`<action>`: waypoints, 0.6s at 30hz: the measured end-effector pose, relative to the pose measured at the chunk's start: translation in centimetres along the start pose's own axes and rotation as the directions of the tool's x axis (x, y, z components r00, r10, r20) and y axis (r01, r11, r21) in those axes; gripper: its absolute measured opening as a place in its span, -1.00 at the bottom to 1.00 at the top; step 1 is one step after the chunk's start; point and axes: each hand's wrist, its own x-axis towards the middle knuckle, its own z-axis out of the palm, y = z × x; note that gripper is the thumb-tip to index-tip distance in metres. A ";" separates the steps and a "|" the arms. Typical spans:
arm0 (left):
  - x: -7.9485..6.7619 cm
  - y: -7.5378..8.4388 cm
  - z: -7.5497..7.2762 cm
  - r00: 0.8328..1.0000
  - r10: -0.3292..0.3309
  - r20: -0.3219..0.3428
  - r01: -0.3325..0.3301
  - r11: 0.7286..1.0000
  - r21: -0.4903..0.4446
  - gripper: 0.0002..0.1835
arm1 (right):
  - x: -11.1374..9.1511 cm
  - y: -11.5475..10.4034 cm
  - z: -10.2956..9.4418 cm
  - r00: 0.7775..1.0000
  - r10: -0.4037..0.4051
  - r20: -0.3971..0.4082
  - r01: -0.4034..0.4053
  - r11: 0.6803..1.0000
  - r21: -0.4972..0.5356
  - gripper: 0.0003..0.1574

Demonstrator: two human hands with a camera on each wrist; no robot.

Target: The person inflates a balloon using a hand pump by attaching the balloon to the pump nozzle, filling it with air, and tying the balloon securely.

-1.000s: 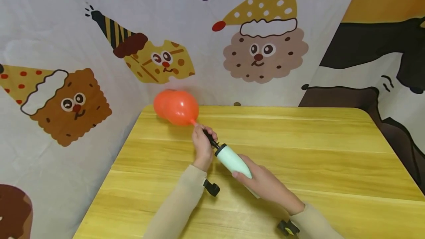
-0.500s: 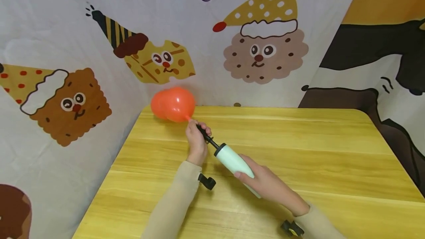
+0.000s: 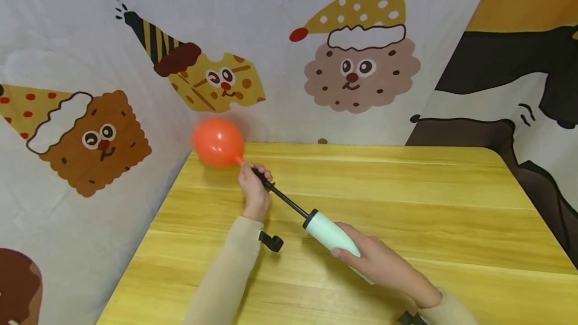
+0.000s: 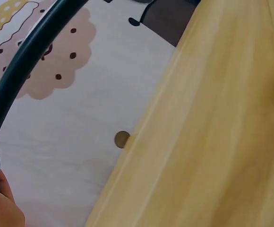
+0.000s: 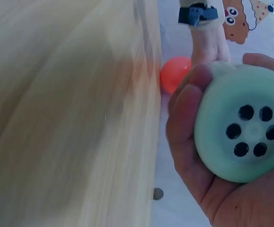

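Note:
A mint-green balloon pump [image 3: 331, 232] slants across the head view, its black rod [image 3: 290, 201] drawn well out of the barrel. My left hand [image 3: 254, 189] grips the pump's black far end, where the neck of a red inflated balloon [image 3: 219, 142] meets the fingers. Round the green barrel curls my right hand [image 3: 384, 262]. In the right wrist view the pump's round base [image 5: 252, 127], with several holes, faces the camera inside that hand's grip. The left wrist view catches the rod [image 4: 26, 66] up close and a bit of the left hand [image 4: 2, 205].
Under the hands lies a yellow wood-grain table [image 3: 406, 184]. A pale backdrop [image 3: 280, 79] printed with cartoon biscuits and cheese rises behind its far edge and along its left side. Small black camera mounts [image 3: 272, 241] sit on both wrists.
The left hand and the balloon have moved left, while the right hand has drawn the barrel down and right. Much more of the black rod shows between them.

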 end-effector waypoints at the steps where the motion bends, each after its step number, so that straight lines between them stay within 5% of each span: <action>1: -0.2 -0.2 0.0 1.000 -0.001 0.001 0.001 1.000 0.003 -0.69 | 0.2 0.0 0.3 1.000 0.009 -0.001 -0.009 1.000 0.003 -0.26; 18: -4.1 -3.4 1.0 0.991 -0.095 0.092 0.088 0.993 0.080 -0.64 | 4.6 -0.9 2.1 0.999 0.026 -0.029 -0.023 0.995 0.098 -0.18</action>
